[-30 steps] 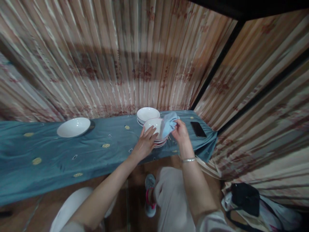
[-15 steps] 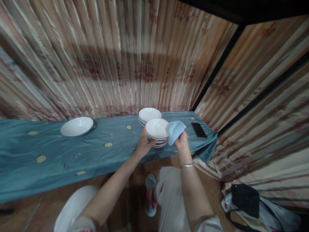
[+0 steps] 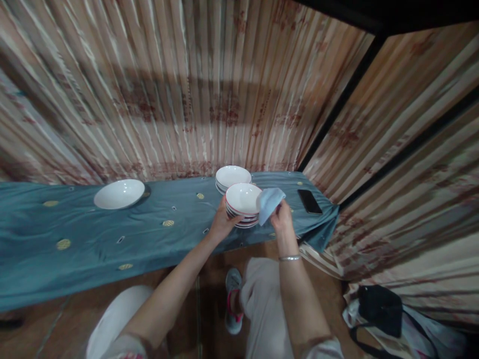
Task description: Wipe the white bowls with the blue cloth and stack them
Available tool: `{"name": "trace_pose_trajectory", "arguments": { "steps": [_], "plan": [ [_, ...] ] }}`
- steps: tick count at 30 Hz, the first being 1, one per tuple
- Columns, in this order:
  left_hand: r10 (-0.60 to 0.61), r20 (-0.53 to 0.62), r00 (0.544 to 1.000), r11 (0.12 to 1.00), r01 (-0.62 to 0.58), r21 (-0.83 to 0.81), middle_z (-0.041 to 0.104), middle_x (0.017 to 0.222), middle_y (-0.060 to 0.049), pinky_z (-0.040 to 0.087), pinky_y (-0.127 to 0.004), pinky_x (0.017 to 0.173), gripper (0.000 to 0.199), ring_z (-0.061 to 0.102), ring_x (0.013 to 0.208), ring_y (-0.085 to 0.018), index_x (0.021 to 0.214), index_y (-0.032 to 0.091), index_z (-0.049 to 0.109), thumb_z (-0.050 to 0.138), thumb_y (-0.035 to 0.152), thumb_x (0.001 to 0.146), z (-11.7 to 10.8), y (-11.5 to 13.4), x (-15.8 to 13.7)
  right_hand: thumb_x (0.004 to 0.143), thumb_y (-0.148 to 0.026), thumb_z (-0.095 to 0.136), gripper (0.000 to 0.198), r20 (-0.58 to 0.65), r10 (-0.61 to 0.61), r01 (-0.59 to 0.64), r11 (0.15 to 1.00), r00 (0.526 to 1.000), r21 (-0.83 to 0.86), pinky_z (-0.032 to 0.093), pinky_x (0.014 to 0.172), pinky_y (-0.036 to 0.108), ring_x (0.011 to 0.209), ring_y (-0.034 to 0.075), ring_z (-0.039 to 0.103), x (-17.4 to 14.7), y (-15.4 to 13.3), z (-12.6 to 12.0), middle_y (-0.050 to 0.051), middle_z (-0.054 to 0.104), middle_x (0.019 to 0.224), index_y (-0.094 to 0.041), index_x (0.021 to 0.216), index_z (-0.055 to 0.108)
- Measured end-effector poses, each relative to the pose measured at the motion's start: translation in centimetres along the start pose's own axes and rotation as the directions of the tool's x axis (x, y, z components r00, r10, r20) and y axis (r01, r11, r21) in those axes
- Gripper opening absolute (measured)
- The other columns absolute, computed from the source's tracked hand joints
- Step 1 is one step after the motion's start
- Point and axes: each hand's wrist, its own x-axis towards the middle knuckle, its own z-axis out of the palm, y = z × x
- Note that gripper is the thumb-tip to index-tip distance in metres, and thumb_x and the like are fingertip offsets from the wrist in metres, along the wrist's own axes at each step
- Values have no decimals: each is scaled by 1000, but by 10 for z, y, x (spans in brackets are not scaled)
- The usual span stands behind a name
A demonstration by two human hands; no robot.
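A stack of white bowls with red rims (image 3: 244, 199) stands near the front edge of the cloth-covered table. My left hand (image 3: 223, 222) grips the left side of this stack, the thumb lying across its front. In my right hand (image 3: 281, 215) is a light blue cloth (image 3: 270, 203), pinched between the fingers and pressed against the right side of the top bowl. Just behind is a second stack of white bowls (image 3: 233, 176), partly hidden by the front one.
A wide white bowl (image 3: 119, 194) sits on the blue tablecloth (image 3: 149, 229) at the left. A black phone (image 3: 309, 201) lies at the table's right end. Pleated curtains (image 3: 168, 99) hang behind. A white stool (image 3: 116, 319) and a black bag (image 3: 379, 309) are below.
The blue cloth and my right hand have shifted very slightly left against the bowls. My left hand keeps its hold on the stack.
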Motion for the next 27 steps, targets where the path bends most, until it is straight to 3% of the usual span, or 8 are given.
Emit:
{"name": "trace_pose_trajectory", "arguments": {
  "steps": [8,12,17,19,21,24,27],
  "plan": [
    [15,-14,1000,1000,-14,5,48,144,-20,28,-51,118,93,41,139,-37,138,15,44,80,58,64,-2,-3,-2,78,-16,63,13,43,-49,48,999,998,14,56,69,22,57,11,64,-8,-8,-4,-8,64,55,-21,66,59],
    [-127,-45,991,992,126,-25,42,152,-21,25,-53,119,100,34,144,-39,142,16,42,86,50,58,-7,-10,-11,78,-18,61,8,15,-125,124,991,992,42,57,73,25,66,13,67,-26,-25,3,-5,69,63,-20,72,65],
    [-325,-138,936,939,302,-166,33,160,-19,24,-54,119,104,31,148,-35,149,22,36,87,36,59,-25,-14,-35,77,-22,60,8,211,-159,159,987,964,17,58,79,30,74,16,69,-77,-28,35,-1,72,70,-19,78,68],
    [-410,-182,894,895,356,-268,34,160,-17,26,-53,119,103,33,147,-34,147,24,39,88,29,57,-36,-12,-43,75,-24,62,8,275,-81,93,995,958,-30,59,78,31,75,18,70,-101,-13,52,0,72,69,-20,79,68],
    [-521,-240,819,813,391,-431,35,160,-14,31,-49,118,99,37,145,-32,143,25,43,88,18,55,-50,-10,-48,71,-29,67,10,354,65,-31,994,933,-100,60,76,32,79,20,71,-122,10,68,0,73,70,-22,79,69],
    [-668,-314,675,681,382,-625,37,159,-12,42,-43,111,91,46,139,-28,141,28,45,82,7,60,-78,-11,-53,64,-37,74,18,487,302,-203,948,819,-247,60,74,34,83,25,72,-143,55,87,2,71,64,-22,69,65],
    [-723,-378,578,645,371,-668,44,153,-15,48,-41,105,76,55,131,-26,139,27,43,76,10,72,-116,-16,-59,61,-35,78,21,511,497,-345,864,702,-367,60,73,34,83,25,72,-148,103,101,0,67,57,-23,62,60]
  ]
}}
